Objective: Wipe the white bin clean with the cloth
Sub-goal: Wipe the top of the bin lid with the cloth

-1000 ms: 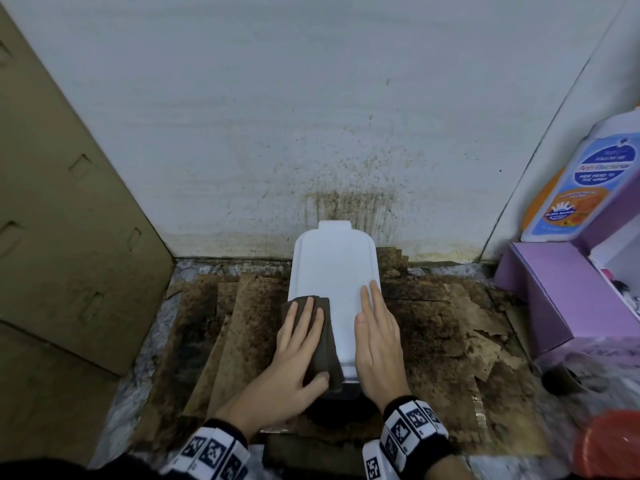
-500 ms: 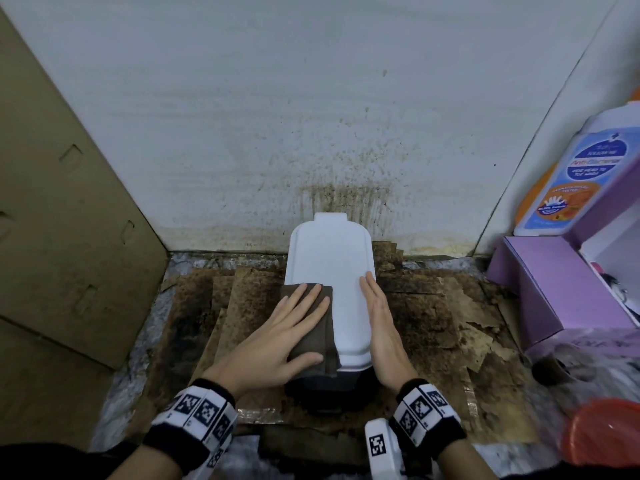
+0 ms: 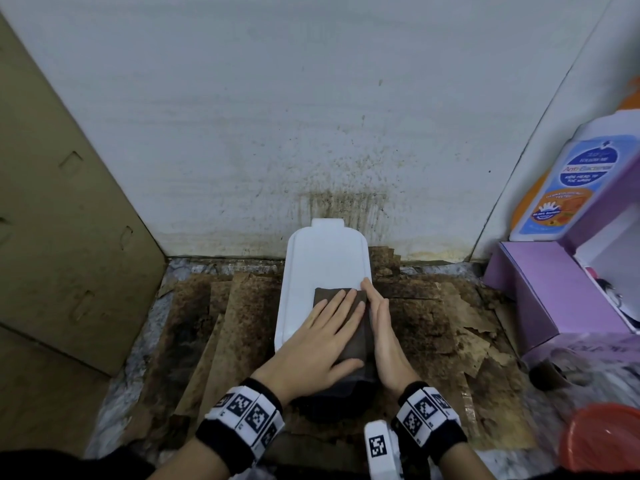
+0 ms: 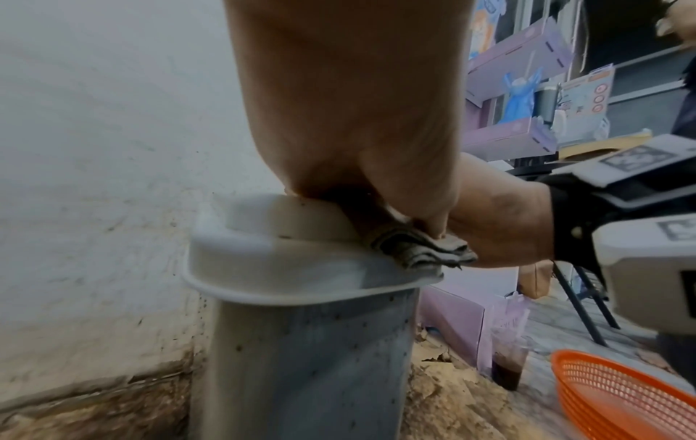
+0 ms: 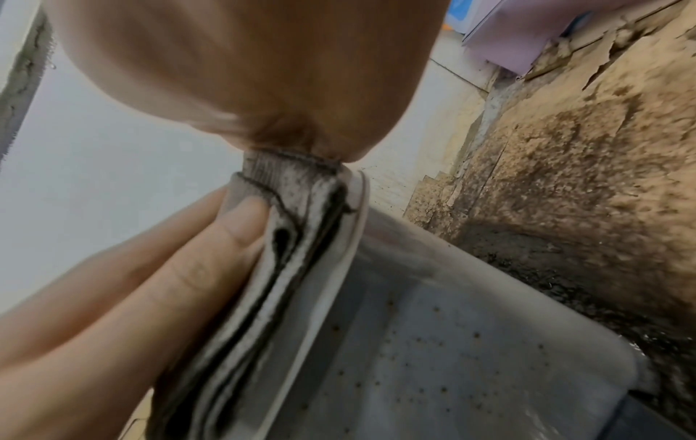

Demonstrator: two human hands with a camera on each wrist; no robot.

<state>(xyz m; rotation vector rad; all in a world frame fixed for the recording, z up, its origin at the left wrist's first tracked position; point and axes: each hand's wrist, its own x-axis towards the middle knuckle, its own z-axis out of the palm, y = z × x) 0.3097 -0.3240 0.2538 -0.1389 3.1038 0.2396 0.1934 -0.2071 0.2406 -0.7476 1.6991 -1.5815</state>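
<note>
The white bin stands against the stained wall, its lid seen from above in the head view. A folded dark brown cloth lies on the right half of the lid. My left hand presses it flat with straight fingers. My right hand lies edge-on along the lid's right rim, fingers straight, touching the cloth's edge. The left wrist view shows the speckled bin wall and the cloth bunched at the lid's edge. In the right wrist view the cloth is folded over the rim.
Dirty, peeling cardboard covers the floor around the bin. A brown cardboard panel leans at the left. At the right stand a purple box, a wash bottle and an orange basket. A cup of dark liquid stands by the box.
My left hand has slid the cloth from the lid's left edge across to its right side. My right hand has turned from lying flat on the lid to lying along its right rim.
</note>
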